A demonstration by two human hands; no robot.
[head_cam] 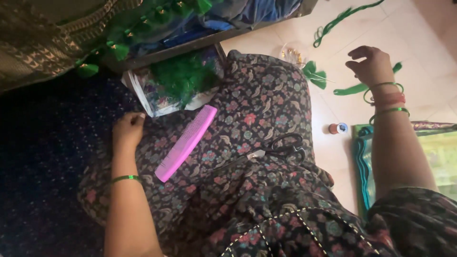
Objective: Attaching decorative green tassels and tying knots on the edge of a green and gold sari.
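Green thread strands lie on the far right floor, just beside the right hand, fingers loosely curled, empty. Left hand rests closed on dark cloth, near a pink comb.

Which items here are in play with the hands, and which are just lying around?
In play:
- right hand, open, reaching over green tassel pieces
- left hand, resting on dark cloth

Lying about:
- pink comb on the lap
- black scissors on the lap
- thread spool on the floor
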